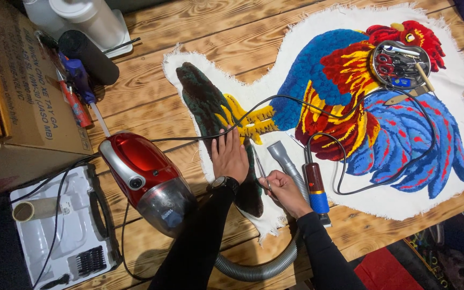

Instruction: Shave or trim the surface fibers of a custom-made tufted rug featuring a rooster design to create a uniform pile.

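A tufted rug [382, 129] shaped like a colourful rooster lies on the wooden table [151, 102], with white backing around it. My left hand [229, 156] lies flat, fingers apart, on the rug's dark tail part beside the yellow feet. My right hand [283, 190] grips slim metal scissors [259, 164] whose tip points up at the rug's edge next to the left hand. A grey vacuum nozzle and hose [288, 161] lie just right of the right hand.
A red canister vacuum [146, 177] sits left of my arms, its hose curling under them. An electric trimmer with a red and blue handle [317, 188] and black cord lies on the rug. A round metal tray of tools [400, 63] rests on the rooster's head. Cardboard box, white case at left.
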